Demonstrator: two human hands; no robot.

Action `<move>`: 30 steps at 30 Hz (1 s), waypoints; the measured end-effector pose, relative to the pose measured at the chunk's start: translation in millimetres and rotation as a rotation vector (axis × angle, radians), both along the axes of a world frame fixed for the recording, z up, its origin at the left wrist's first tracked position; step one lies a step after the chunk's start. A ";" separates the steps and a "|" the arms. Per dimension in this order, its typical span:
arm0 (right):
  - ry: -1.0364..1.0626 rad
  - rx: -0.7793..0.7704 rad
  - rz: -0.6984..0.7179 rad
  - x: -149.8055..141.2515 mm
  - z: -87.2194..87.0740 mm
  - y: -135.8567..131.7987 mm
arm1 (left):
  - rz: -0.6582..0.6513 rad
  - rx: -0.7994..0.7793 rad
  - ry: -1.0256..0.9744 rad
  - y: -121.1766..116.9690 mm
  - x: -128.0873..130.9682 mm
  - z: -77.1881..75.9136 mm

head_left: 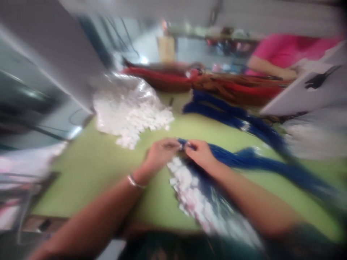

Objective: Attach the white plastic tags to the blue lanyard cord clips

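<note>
1. While looking down through the head view (badly blurred), finds the left hand (162,150) and the right hand (200,151) nearly touching above the green table (93,169), probably brought so close for fine work on one tiny spot.
2. With the left hand, draws thumb and fingertips together beside a small pale piece (181,146) at the tip of the blue bundle (233,159); cannot tell through the blur whether actually gripping.
3. With the right hand, curls thumb and finger in from the other side, seemingly pinching blue strands near that same tip, likely to steady the end.
4. Runs the blue bundle from the fingertips past the right hand toward the right edge, perhaps laid lengthwise against tangling.
5. Has loose white pieces (187,187) strewn between the forearms, presumably for short reaches.
6. Farther off to the left, has a clear plastic bag (130,81) spilling a bigger white pile (151,117) toward the hands, likely as stock.
7. Beyond, shows another blue hank (227,112), red and brown strands (230,85) and a co-worker's pink sleeve (267,50).
</note>
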State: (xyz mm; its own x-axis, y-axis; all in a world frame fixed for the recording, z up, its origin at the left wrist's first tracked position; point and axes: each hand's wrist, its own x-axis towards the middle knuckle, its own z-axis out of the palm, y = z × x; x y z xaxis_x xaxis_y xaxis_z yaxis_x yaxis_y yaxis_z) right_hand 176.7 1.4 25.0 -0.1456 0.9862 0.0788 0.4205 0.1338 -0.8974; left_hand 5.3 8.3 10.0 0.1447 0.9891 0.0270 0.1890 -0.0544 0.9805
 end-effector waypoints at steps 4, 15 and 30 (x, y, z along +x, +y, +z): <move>0.027 -0.028 0.015 0.7 -0.6 1.7 | -0.014 0.031 0.047 -0.9 -0.7 -5.3; 0.451 -0.156 -0.185 4.8 -2.5 4.4 | -0.305 0.243 0.196 -22.1 10.7 3.7; 0.365 -0.165 -0.064 1.5 -0.8 -1.3 | -0.021 0.172 0.593 13.9 -23.1 13.5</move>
